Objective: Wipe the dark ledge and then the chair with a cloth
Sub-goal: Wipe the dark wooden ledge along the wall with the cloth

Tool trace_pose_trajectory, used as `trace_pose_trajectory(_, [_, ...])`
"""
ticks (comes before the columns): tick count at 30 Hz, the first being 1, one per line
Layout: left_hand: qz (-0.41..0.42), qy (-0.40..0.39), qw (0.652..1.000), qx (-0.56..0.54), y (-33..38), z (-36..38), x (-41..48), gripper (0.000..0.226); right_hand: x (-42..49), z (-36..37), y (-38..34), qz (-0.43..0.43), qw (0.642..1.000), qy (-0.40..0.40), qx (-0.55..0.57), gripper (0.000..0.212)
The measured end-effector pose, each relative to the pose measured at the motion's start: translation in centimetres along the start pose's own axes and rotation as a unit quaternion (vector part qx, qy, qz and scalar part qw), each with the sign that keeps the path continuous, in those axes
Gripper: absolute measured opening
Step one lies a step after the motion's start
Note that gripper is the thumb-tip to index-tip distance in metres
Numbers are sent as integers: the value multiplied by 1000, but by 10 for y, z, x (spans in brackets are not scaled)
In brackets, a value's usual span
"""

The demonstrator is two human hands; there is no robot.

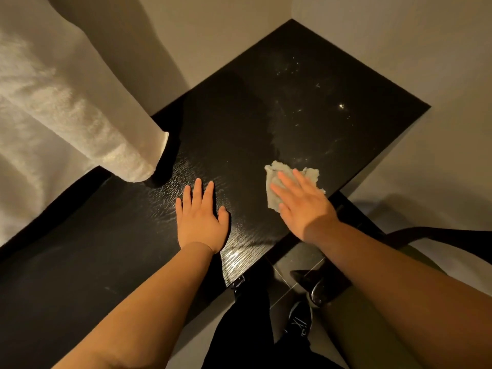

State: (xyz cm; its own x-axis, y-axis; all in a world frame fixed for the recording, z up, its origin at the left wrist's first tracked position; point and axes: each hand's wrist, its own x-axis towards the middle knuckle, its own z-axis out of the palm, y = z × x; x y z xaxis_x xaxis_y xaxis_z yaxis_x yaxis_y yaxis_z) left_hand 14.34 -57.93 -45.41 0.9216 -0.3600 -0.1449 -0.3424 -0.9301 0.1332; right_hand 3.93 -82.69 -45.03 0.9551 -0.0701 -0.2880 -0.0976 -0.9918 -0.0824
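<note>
Black wood-grain counter (239, 123) fills your view. Your left hand (201, 222) lies flat on it, fingers released; your right hand (302, 206), fingers straight, presses the crumpled pale cloth (273, 173) down near the counter's right edge.

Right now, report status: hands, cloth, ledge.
Right hand flat on cloth at edge of ledge. Left hand flat on ledge. Specks beyond cloth; towel hangs left.

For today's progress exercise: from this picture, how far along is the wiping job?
Done: the near ledge shines, perhaps already wiped. In hand: the right hand presses the cloth flat on the ledge; the left hand rests flat beside it. Left: pale specks further back, then the chair.
</note>
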Motion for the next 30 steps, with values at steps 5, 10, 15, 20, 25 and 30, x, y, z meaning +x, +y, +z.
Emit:
trace_pose_trajectory(5, [2, 0, 1000, -3, 0, 0, -1, 73, -19, 11, -62, 6, 996, 67, 54, 63])
trace_pose_trajectory(10, [6, 6, 1000, -4, -2, 2, 0, 72, -51, 38, -66, -132, 986, 83, 53, 57])
trace_pose_trajectory(15, [1, 4, 1000, -3, -1, 2, -1, 70, -30, 20, 24, 32, 988, 135, 61, 54])
trace_pose_trajectory(20, [-1, -13, 1000, 7, -1, 3, 2, 72, -21, 13, -4, 91, 995, -23, 26, 70])
trace_pose_trajectory(25, [-6, -34, 999, 19, 3, 0, 1, 71, -38, 16, -29, -93, 994, -2, 53, 59])
trace_pose_trajectory(30, [-29, -54, 998, 5, 11, 0, -4, 66, -13, -3, 51, 81, 996, 33, 32, 67])
